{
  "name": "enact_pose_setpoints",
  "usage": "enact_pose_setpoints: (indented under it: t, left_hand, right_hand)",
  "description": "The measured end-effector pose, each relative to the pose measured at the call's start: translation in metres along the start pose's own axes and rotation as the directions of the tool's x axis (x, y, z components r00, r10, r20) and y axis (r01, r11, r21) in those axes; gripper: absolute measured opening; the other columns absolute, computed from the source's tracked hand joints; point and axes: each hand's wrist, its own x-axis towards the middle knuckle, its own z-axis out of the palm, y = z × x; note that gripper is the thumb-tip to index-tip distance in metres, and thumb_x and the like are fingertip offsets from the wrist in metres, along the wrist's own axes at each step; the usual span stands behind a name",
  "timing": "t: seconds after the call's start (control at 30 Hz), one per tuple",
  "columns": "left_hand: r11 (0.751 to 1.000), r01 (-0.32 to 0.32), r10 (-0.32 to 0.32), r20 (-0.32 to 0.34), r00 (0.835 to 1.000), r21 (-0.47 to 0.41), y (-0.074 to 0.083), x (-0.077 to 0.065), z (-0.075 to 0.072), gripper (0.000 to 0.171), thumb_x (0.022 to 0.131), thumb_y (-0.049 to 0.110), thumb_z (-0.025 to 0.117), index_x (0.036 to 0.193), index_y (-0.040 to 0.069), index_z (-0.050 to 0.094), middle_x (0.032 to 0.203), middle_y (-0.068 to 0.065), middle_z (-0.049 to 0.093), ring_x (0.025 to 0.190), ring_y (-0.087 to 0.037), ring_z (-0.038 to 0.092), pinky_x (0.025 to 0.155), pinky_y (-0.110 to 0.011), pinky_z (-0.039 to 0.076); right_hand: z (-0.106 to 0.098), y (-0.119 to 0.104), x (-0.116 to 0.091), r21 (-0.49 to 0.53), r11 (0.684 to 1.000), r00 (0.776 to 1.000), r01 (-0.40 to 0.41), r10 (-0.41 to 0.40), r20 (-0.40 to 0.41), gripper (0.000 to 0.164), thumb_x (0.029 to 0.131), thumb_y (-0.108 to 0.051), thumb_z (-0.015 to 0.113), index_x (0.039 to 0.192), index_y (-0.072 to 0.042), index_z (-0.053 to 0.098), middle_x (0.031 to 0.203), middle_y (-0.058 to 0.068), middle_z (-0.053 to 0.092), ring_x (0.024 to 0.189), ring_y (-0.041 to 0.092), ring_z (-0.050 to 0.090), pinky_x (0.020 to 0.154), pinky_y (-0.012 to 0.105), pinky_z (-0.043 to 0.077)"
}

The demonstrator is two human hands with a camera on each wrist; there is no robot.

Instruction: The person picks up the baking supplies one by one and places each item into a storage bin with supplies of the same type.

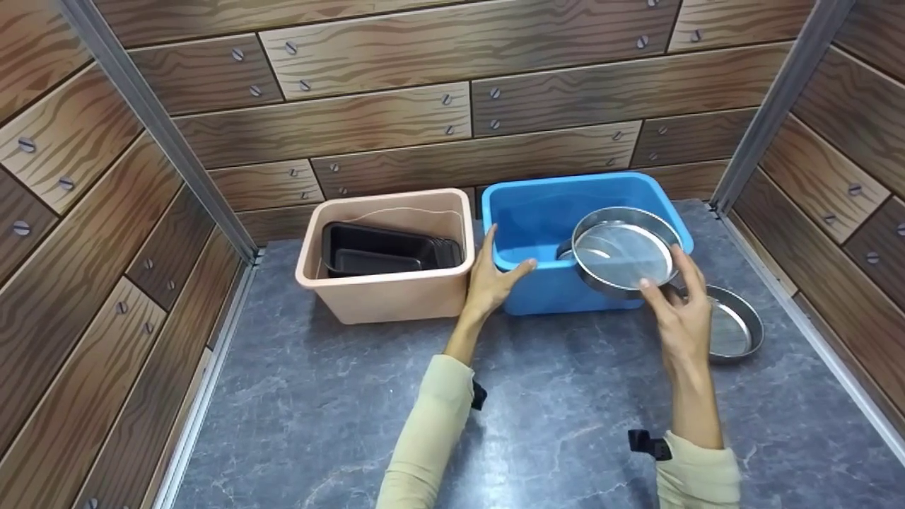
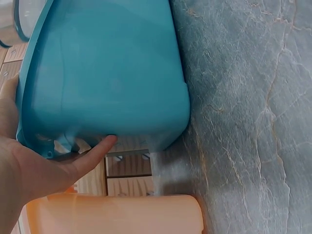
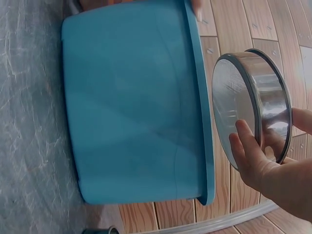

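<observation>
My right hand [image 1: 684,322] grips a round metal sieve [image 1: 622,254] by its rim, thumb and fingers on opposite faces. The sieve is tilted over the front right part of the blue bin [image 1: 548,291]. In the right wrist view, the mesh of the sieve [image 3: 231,95] faces the bin's rim. My left hand [image 1: 488,283] holds the front left corner of the blue bin, its thumb at the front rim and its fingers along the left side. Behind the held sieve, part of another dark-rimmed round item [image 1: 564,250] shows inside the bin.
A peach bin [image 1: 396,300] stands close to the left of the blue one, with black rectangular baking pans [image 1: 378,240] inside. Another round sieve [image 1: 732,329] lies on the grey marbled surface at the right. Wood-patterned walls [image 1: 396,63] enclose three sides.
</observation>
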Motion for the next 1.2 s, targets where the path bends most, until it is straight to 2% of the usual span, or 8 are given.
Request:
enact_pose_setpoints:
  t: [0.23,0.4,0.63,0.8,1.0,1.2]
  left_hand:
    - [1.000,0.000,0.000,-0.009,1.000,-0.005,0.000,0.001,-0.001,0.104,0.085,0.043,0.086,0.167,0.024,0.025,0.169,-0.007,0.032,0.153,-0.028,0.034,0.123,-0.044,0.032]
    - [1.000,-0.010,0.010,-0.013,1.000,-0.008,-0.001,0.001,0.000,0.105,0.084,0.042,0.087,0.166,0.021,0.026,0.168,-0.009,0.034,0.152,-0.029,0.035,0.122,-0.045,0.032]
    - [1.000,0.003,-0.003,-0.004,1.000,-0.015,0.000,0.002,0.002,0.105,0.083,0.044,0.087,0.166,0.024,0.026,0.167,-0.007,0.036,0.152,-0.027,0.036,0.122,-0.044,0.033]
    - [1.000,0.000,0.000,-0.006,1.000,-0.026,0.000,0.003,0.002,0.104,0.084,0.043,0.087,0.166,0.025,0.026,0.167,-0.007,0.036,0.152,-0.027,0.037,0.122,-0.044,0.034]
    - [0.999,0.007,-0.008,-0.008,1.000,-0.034,0.000,0.002,0.002,0.104,0.084,0.043,0.087,0.166,0.027,0.026,0.167,-0.006,0.035,0.152,-0.026,0.036,0.122,-0.045,0.034]
    - [0.999,0.005,-0.005,-0.014,1.000,-0.033,0.000,0.001,0.001,0.103,0.084,0.043,0.087,0.166,0.026,0.027,0.167,-0.008,0.036,0.152,-0.027,0.037,0.122,-0.045,0.034]
  right_hand:
    - [0.012,0.004,0.009,-0.036,0.999,0.999,0.020,-0.019,0.026,0.068,0.091,0.009,0.071,0.154,0.001,0.046,0.156,0.012,0.039,0.142,0.027,0.040,0.121,0.039,0.034]
    - [0.019,0.007,0.015,-0.078,0.997,0.999,0.005,-0.002,0.041,0.071,0.092,0.006,0.071,0.157,-0.001,0.043,0.163,0.014,0.032,0.148,0.026,0.032,0.124,0.047,0.027]
    - [0.026,0.017,0.028,-0.096,0.995,1.000,0.004,-0.002,0.014,0.073,0.093,0.003,0.073,0.159,-0.005,0.041,0.165,0.013,0.028,0.150,0.028,0.031,0.118,0.038,0.036]
    - [0.032,0.024,0.035,-0.115,0.993,1.000,0.021,-0.021,0.003,0.073,0.093,0.003,0.073,0.158,-0.004,0.041,0.166,0.014,0.029,0.150,0.024,0.031,0.121,0.042,0.034]
    - [0.039,0.026,0.041,-0.107,0.994,1.000,0.029,-0.030,0.001,0.073,0.092,0.003,0.074,0.157,0.000,0.041,0.165,0.016,0.029,0.148,0.028,0.033,0.120,0.047,0.035]
    - [0.043,0.025,0.047,-0.109,0.994,1.000,0.005,-0.004,0.001,0.073,0.093,0.005,0.071,0.158,0.000,0.039,0.165,0.018,0.026,0.148,0.033,0.034,0.121,0.048,0.034]
